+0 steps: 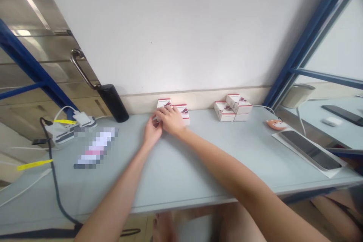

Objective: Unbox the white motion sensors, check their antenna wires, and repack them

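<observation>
At the back of the table, both hands are at a small group of little white cardboard boxes with red edges. The left-hand white box [163, 102] rises above my fingers, and another white box [184, 110] shows to the right. My left hand [153, 130] is closed around the left box's lower left side. Across the front and top of that box lies my right hand [171, 120], its fingers bent over it. The hands hide much of the boxes and how they are stacked.
More white boxes [238, 108] are stacked against the wall at right. A black cylinder [113, 103], a power strip [68, 130] with cables, and a blurred-out phone-like object [96, 147] are at left. An orange animal-shaped item [276, 124] and a dark phone [310, 150] lie at right.
</observation>
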`<state>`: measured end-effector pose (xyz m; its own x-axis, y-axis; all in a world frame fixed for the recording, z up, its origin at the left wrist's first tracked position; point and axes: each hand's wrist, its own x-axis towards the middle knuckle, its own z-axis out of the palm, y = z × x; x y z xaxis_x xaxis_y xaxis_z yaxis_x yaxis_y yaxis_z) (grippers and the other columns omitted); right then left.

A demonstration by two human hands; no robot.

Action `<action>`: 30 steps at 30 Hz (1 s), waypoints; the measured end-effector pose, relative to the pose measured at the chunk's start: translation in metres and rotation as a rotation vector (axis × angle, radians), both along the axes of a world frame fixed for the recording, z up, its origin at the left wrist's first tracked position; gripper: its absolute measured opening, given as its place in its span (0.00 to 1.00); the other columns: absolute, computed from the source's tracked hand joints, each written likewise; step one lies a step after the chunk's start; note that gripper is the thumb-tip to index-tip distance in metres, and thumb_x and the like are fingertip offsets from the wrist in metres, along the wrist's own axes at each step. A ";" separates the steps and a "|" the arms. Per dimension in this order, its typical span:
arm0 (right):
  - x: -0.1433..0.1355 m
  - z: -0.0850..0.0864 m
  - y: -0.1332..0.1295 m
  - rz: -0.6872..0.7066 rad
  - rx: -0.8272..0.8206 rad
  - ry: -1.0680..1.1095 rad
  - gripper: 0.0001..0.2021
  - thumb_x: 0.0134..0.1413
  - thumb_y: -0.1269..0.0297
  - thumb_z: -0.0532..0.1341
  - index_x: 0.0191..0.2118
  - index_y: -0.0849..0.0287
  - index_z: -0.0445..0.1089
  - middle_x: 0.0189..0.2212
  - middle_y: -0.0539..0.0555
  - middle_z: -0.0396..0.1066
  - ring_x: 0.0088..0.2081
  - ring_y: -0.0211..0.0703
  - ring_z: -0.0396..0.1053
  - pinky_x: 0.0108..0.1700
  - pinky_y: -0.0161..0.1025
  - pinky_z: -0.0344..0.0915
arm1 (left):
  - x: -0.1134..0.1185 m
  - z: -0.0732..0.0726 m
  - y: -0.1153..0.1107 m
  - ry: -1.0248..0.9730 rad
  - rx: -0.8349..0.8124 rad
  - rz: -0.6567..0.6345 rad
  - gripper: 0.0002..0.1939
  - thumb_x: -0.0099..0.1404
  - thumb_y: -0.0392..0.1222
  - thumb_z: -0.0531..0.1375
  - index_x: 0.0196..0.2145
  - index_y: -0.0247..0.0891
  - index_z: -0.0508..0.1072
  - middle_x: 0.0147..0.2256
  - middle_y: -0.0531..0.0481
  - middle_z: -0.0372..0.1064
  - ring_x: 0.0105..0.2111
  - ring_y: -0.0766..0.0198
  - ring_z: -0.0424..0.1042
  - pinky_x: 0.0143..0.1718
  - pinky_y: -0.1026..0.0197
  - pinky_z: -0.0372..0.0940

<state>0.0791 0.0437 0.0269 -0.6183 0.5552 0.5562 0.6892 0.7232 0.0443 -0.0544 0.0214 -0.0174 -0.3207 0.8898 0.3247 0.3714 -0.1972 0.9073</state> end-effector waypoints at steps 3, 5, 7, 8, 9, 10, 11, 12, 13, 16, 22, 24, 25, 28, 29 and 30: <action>-0.009 0.000 -0.007 -0.049 -0.015 0.021 0.18 0.69 0.75 0.53 0.59 0.60 0.70 0.58 0.64 0.71 0.58 0.59 0.62 0.54 0.52 0.58 | -0.002 0.003 -0.002 0.038 -0.013 0.006 0.19 0.62 0.34 0.62 0.52 0.36 0.72 0.44 0.41 0.82 0.45 0.51 0.82 0.48 0.53 0.75; -0.007 0.000 -0.007 -0.048 -0.009 0.013 0.18 0.69 0.77 0.51 0.58 0.61 0.70 0.58 0.64 0.72 0.57 0.59 0.63 0.55 0.53 0.58 | -0.002 0.005 -0.002 0.066 -0.020 0.003 0.16 0.61 0.36 0.63 0.48 0.36 0.74 0.42 0.42 0.82 0.44 0.50 0.82 0.48 0.52 0.75; 0.000 0.001 -0.004 -0.027 0.000 0.002 0.19 0.69 0.77 0.52 0.59 0.59 0.70 0.58 0.62 0.73 0.55 0.58 0.64 0.55 0.52 0.58 | -0.001 0.005 -0.001 0.089 -0.025 0.003 0.14 0.62 0.38 0.63 0.46 0.36 0.76 0.39 0.42 0.82 0.42 0.48 0.83 0.47 0.52 0.75; 0.004 0.001 -0.002 -0.009 0.003 -0.007 0.20 0.68 0.77 0.54 0.60 0.58 0.70 0.58 0.61 0.73 0.54 0.57 0.64 0.55 0.52 0.58 | 0.000 0.004 -0.001 0.097 -0.026 0.001 0.14 0.63 0.40 0.63 0.46 0.36 0.76 0.39 0.42 0.82 0.42 0.48 0.83 0.47 0.52 0.75; 0.009 0.000 0.001 0.012 0.007 -0.014 0.21 0.67 0.77 0.55 0.61 0.57 0.70 0.60 0.60 0.73 0.55 0.56 0.64 0.55 0.51 0.58 | 0.001 0.004 0.000 0.103 -0.025 -0.002 0.15 0.64 0.41 0.63 0.47 0.36 0.76 0.39 0.42 0.82 0.41 0.48 0.83 0.46 0.52 0.75; 0.013 0.000 0.003 0.029 0.011 -0.018 0.23 0.66 0.77 0.56 0.62 0.56 0.69 0.61 0.59 0.72 0.56 0.55 0.64 0.55 0.51 0.58 | 0.001 0.003 0.000 0.107 -0.022 -0.005 0.16 0.65 0.42 0.63 0.49 0.36 0.76 0.40 0.41 0.82 0.42 0.48 0.83 0.46 0.52 0.75; 0.016 -0.001 0.005 0.041 0.013 -0.019 0.24 0.65 0.78 0.57 0.64 0.55 0.68 0.63 0.58 0.71 0.57 0.55 0.64 0.55 0.51 0.58 | 0.002 0.003 -0.001 0.110 -0.019 -0.007 0.17 0.65 0.43 0.63 0.50 0.36 0.76 0.41 0.41 0.83 0.42 0.48 0.83 0.46 0.53 0.75; 0.018 -0.002 0.006 0.046 0.013 -0.015 0.25 0.64 0.78 0.57 0.64 0.55 0.67 0.65 0.58 0.70 0.57 0.55 0.63 0.55 0.51 0.58 | 0.003 0.003 -0.001 0.114 -0.017 -0.006 0.17 0.66 0.44 0.63 0.51 0.36 0.76 0.42 0.41 0.82 0.43 0.48 0.83 0.47 0.53 0.75; 0.019 -0.003 0.007 0.045 0.012 -0.009 0.26 0.64 0.78 0.57 0.65 0.55 0.67 0.66 0.58 0.69 0.58 0.55 0.63 0.55 0.51 0.58 | 0.003 0.003 -0.002 0.118 -0.016 -0.001 0.18 0.66 0.44 0.63 0.52 0.36 0.76 0.42 0.40 0.82 0.43 0.48 0.83 0.47 0.52 0.75; 0.020 -0.005 0.006 0.046 0.010 0.002 0.25 0.64 0.78 0.57 0.64 0.55 0.68 0.67 0.58 0.68 0.58 0.55 0.64 0.54 0.51 0.58 | 0.004 0.004 -0.003 0.123 -0.008 0.020 0.17 0.66 0.43 0.63 0.51 0.35 0.77 0.41 0.40 0.82 0.43 0.47 0.82 0.48 0.50 0.75; 0.016 -0.006 0.005 0.041 -0.001 0.017 0.24 0.67 0.77 0.56 0.64 0.54 0.68 0.67 0.57 0.69 0.58 0.55 0.64 0.54 0.51 0.59 | 0.004 0.001 -0.001 0.090 0.038 -0.028 0.18 0.66 0.41 0.61 0.53 0.34 0.75 0.49 0.37 0.81 0.45 0.51 0.82 0.49 0.52 0.76; 0.015 -0.005 0.003 0.015 -0.015 0.022 0.24 0.67 0.77 0.55 0.65 0.55 0.67 0.66 0.58 0.69 0.59 0.55 0.64 0.56 0.52 0.59 | 0.003 0.000 0.001 0.083 0.048 -0.044 0.18 0.66 0.40 0.61 0.53 0.34 0.74 0.50 0.37 0.80 0.46 0.51 0.82 0.49 0.53 0.76; 0.014 -0.003 0.001 0.008 -0.017 0.014 0.24 0.67 0.77 0.55 0.65 0.55 0.66 0.66 0.58 0.68 0.60 0.55 0.64 0.57 0.53 0.60 | 0.002 0.000 0.001 0.083 0.051 -0.048 0.19 0.66 0.40 0.61 0.54 0.34 0.74 0.51 0.37 0.80 0.46 0.51 0.82 0.49 0.53 0.76; 0.022 0.003 -0.013 0.064 0.010 -0.042 0.25 0.67 0.77 0.56 0.67 0.55 0.65 0.69 0.59 0.65 0.63 0.55 0.64 0.60 0.53 0.62 | -0.001 0.000 0.000 0.090 0.057 -0.052 0.18 0.65 0.40 0.63 0.52 0.34 0.74 0.46 0.39 0.82 0.44 0.50 0.82 0.47 0.51 0.76; 0.030 0.006 -0.019 0.107 0.029 -0.062 0.25 0.68 0.76 0.56 0.67 0.54 0.65 0.70 0.58 0.64 0.64 0.55 0.63 0.62 0.52 0.61 | -0.001 0.000 -0.001 0.092 0.061 -0.057 0.18 0.64 0.40 0.64 0.51 0.35 0.74 0.45 0.40 0.82 0.43 0.50 0.82 0.47 0.50 0.76; 0.039 0.009 -0.025 0.156 0.052 -0.076 0.24 0.68 0.75 0.56 0.67 0.53 0.65 0.70 0.57 0.63 0.65 0.54 0.62 0.64 0.51 0.60 | -0.002 -0.001 -0.001 0.093 0.066 -0.065 0.18 0.64 0.40 0.64 0.51 0.35 0.74 0.45 0.41 0.82 0.44 0.50 0.82 0.48 0.50 0.76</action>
<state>0.1185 0.0189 0.0355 -0.7358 0.4213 0.5302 0.5624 0.8163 0.1318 -0.0559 0.0203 -0.0180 -0.2288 0.8835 0.4089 0.4377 -0.2818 0.8538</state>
